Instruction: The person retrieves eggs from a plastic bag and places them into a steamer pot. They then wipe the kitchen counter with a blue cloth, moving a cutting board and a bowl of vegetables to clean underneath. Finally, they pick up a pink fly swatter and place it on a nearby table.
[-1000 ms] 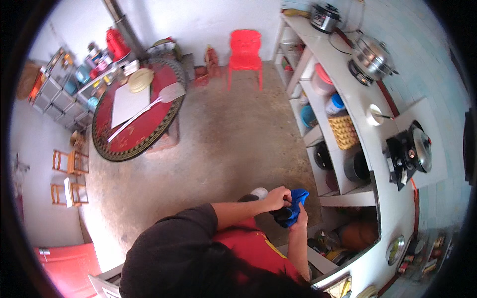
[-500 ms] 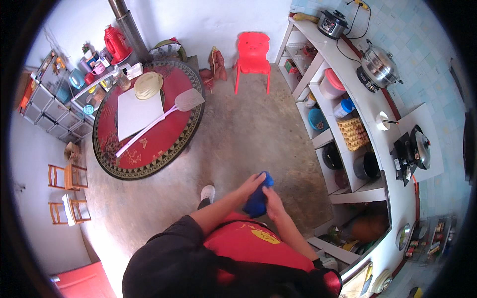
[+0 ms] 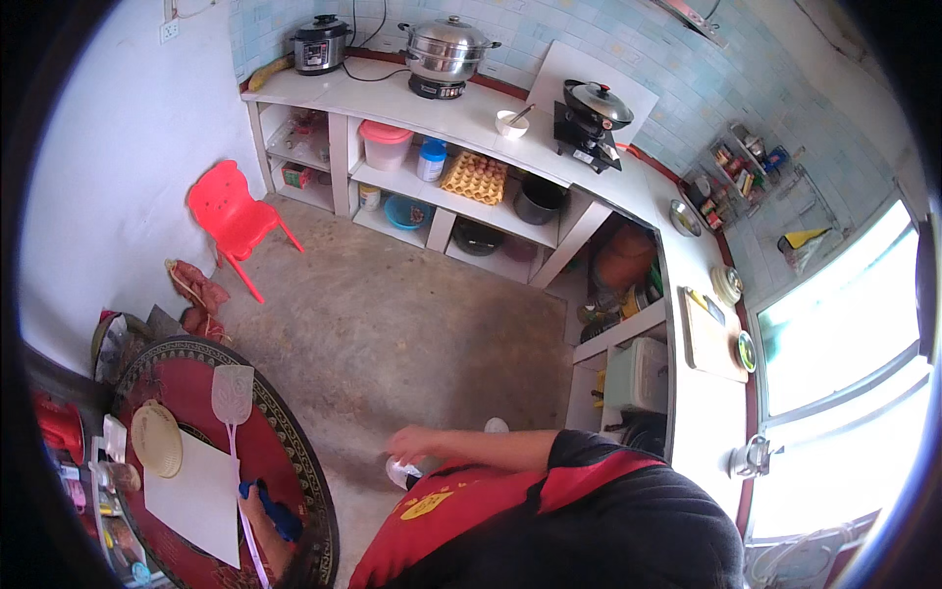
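Head view: at the lower left of the frame, the left hand (image 3: 254, 504) is closed around a bunched blue cloth (image 3: 284, 521) over the round red table (image 3: 287, 456); whether the cloth presses on the tabletop I cannot tell. The right hand (image 3: 413, 445), at lower centre, appears bare and loosely curled, just above a white shoe (image 3: 400, 471) in the picture.

Crowding the left hand, a fly swatter (image 3: 233, 395) lies lengthwise on the table, its pale handle running right beside the fingers and overlapping the edge of a white board (image 3: 186, 496). A cream basket (image 3: 157, 440) rests across that board's upper corner.

A red chair (image 3: 233, 211) stands at the upper left, well apart from both hands. Along the top of the frame, a white counter (image 3: 378, 90) bears a steamer pot (image 3: 446, 51), a white bowl (image 3: 509, 127) and a lidded pan (image 3: 601, 102). An egg tray (image 3: 476, 181) sits on the shelf beneath.
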Available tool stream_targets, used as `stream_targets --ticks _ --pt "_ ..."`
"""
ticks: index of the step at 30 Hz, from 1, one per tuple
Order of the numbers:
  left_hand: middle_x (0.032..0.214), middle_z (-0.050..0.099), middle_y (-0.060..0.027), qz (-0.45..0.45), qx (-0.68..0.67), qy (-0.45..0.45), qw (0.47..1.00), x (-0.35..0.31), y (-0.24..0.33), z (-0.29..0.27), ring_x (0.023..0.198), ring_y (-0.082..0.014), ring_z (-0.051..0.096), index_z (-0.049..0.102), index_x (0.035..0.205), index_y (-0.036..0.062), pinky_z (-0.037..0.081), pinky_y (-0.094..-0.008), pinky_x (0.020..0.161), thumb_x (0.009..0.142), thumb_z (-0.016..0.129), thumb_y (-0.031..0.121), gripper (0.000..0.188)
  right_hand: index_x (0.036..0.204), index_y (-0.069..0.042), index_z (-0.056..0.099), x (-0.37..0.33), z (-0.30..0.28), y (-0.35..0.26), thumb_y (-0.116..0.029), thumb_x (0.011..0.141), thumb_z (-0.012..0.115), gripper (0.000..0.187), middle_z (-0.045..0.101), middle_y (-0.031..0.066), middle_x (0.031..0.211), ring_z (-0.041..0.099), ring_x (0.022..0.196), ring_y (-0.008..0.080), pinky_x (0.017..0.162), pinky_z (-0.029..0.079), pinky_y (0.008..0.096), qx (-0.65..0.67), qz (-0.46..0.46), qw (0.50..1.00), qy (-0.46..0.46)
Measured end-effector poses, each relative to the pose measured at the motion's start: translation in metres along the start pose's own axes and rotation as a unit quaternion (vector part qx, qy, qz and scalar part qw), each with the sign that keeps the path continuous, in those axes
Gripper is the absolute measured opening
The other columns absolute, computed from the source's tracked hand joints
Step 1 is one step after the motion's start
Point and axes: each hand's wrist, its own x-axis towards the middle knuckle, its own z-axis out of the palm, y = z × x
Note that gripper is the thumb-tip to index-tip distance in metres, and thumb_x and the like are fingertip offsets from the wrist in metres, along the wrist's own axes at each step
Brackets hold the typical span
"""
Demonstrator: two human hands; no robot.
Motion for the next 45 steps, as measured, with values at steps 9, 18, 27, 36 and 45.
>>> stream_targets --ticks 9,18,27,36,45 --pt "0.133 0.033 -0.0280 0.022 0.330 0.050 0.942 0.007 -0.026 -0.033 0.120 -0.0389 0.040 0.022 0.135 -0.0038 0.032 -0.0410 0.104 0.059 0.068 0.022 0.093 0.091 -0.003 0.060 -0.013 -0.023 -0.004 -0.024 0.083 0.054 0.024 0.062 0.0067 0.081 0.059 0.064 0.0112 0.047 0.044 0.0225 0.150 0.217 0.958 0.109" --pt "0.097 0.055 -0.0238 0.022 0.522 0.104 0.846 -0.033 -0.037 0.013 0.098 -0.0404 0.053 0.043 0.106 -0.0025 0.045 -0.0427 0.087 0.065 0.067 0.025 0.055 0.089 0.000 0.063 -0.025 -0.010 0.000 -0.025 0.082 0.055 0.027 0.064 0.0081 0.083 0.062 0.065 0.0131 0.048 0.046 0.0257 0.117 0.215 0.959 0.140" --pt "0.089 0.064 -0.0199 0.030 0.351 -0.058 0.934 -0.081 -0.003 0.050 0.077 -0.0299 0.063 0.059 0.085 -0.0033 0.048 -0.0396 0.066 0.066 0.063 0.017 0.028 0.091 0.003 0.062 -0.075 -0.023 0.038 -0.022 0.083 0.052 0.028 0.064 0.0098 0.080 0.059 0.060 0.0132 0.048 0.045 0.0266 0.149 0.184 0.959 0.158" --pt "0.074 0.062 -0.0133 0.006 0.388 0.173 0.905 -0.134 -0.003 0.157 0.071 -0.0329 0.059 0.057 0.064 0.0063 0.044 -0.0446 0.060 0.075 0.057 0.022 0.019 0.085 -0.004 0.064 -0.180 -0.086 0.099 -0.025 0.083 0.053 0.024 0.064 0.0045 0.077 0.058 0.063 0.0107 0.051 0.046 0.0250 -0.043 -0.012 0.988 0.150" --pt "0.072 0.064 -0.0126 0.338 0.350 -0.145 0.862 -0.174 0.052 0.297 0.063 -0.0307 0.063 0.062 0.076 0.0056 0.049 -0.0403 0.057 0.067 0.065 0.025 0.021 0.091 -0.007 0.065 -0.276 -0.152 0.199 -0.032 0.084 0.054 0.028 0.065 0.0032 0.080 0.063 0.071 0.0143 0.060 0.052 0.0283 0.091 0.151 0.949 0.260"
